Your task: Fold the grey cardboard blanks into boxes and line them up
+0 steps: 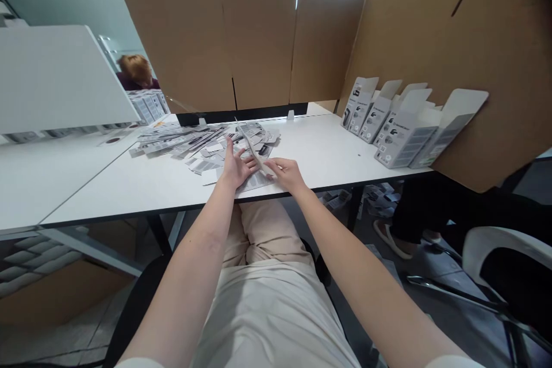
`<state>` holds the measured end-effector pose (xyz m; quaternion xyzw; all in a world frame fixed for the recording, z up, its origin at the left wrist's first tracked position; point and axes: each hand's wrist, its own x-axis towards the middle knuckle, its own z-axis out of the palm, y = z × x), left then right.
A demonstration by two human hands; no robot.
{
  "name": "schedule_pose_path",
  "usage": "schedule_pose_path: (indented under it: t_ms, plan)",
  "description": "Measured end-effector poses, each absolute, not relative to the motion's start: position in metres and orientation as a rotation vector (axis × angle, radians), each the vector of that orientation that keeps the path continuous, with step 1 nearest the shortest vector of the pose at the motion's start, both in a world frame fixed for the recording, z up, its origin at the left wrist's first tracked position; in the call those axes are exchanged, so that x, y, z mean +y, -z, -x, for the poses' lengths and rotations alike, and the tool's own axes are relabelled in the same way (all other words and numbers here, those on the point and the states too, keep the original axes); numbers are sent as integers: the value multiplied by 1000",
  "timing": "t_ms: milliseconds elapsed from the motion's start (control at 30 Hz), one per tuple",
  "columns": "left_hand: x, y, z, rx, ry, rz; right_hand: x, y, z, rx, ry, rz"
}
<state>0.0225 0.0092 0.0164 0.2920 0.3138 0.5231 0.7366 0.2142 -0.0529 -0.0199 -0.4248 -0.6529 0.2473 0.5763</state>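
My left hand (235, 168) and my right hand (288, 174) meet near the front edge of the white table (328, 155). Together they hold a flat, unfolded grey-and-white carton blank (252, 152), tilted up on edge between them. Under and behind it lies a spread pile of several more flat carton blanks (190, 141), reaching toward the back left.
A row of folded-up small boxes (401, 126) with open lids stands at the table's right, against a brown cardboard wall (474, 52). Another person's head (134, 71) shows behind a white panel at left. A white chair (495, 253) and someone's sandalled foot (390, 238) are at lower right.
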Motion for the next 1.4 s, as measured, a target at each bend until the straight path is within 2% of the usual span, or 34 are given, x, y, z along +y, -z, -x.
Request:
schedule_pose_path:
  t_ms: [400, 767, 1067, 1400]
  plan:
    - [12, -11, -11, 599, -1239, -644, -56, 17, -211, -1690, -541, 1029]
    - [9, -14, -13, 561, -1261, -593, -41, 25, -224, -1199, -251, 1285]
    - [13, -10, -16, 596, -1255, -626, -42, 26, -214, -1444, -538, 1143]
    - [12, -9, -17, 603, -1242, -696, -49, 22, -212, -1788, -709, 1070]
